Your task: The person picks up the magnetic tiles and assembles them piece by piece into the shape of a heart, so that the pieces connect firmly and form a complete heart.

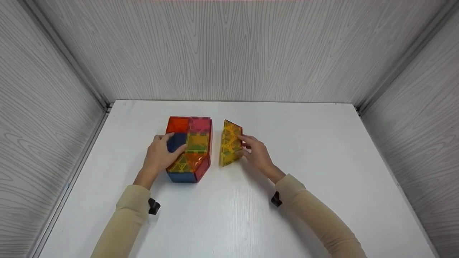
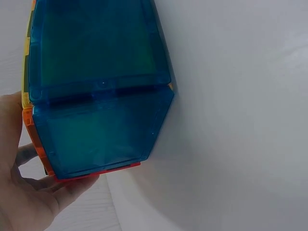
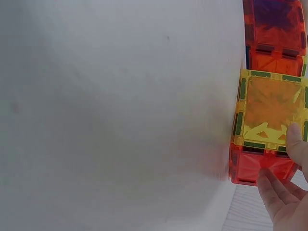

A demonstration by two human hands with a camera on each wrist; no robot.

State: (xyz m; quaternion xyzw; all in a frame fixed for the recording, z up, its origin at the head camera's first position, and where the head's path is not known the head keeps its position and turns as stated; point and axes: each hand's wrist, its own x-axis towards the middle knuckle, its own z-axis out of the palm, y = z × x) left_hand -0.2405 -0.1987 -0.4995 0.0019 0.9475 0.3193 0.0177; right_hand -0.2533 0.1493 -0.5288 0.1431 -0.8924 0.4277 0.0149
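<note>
A box-like structure of translucent magnetic tiles [image 1: 198,143] stands left of centre on the table, showing red, pink, blue, yellow and orange panels. My left hand [image 1: 159,153] grips it from the left, thumb over the top. In the left wrist view two blue tiles [image 2: 98,134] form its near side. To the right, separated by a narrow gap, a smaller yellow magnetic-tile piece [image 1: 229,143] stands with a slanted top edge. My right hand [image 1: 257,153] holds this piece by its right side. In the right wrist view a red tile [image 3: 245,166] adjoins its yellow square tile [image 3: 269,103].
A white table [image 1: 229,215] carries both tile pieces. Pale wood-grain panels [image 1: 229,50] enclose it at the back and both sides. Small black devices [image 1: 154,206] sit at the cuffs of both sleeves.
</note>
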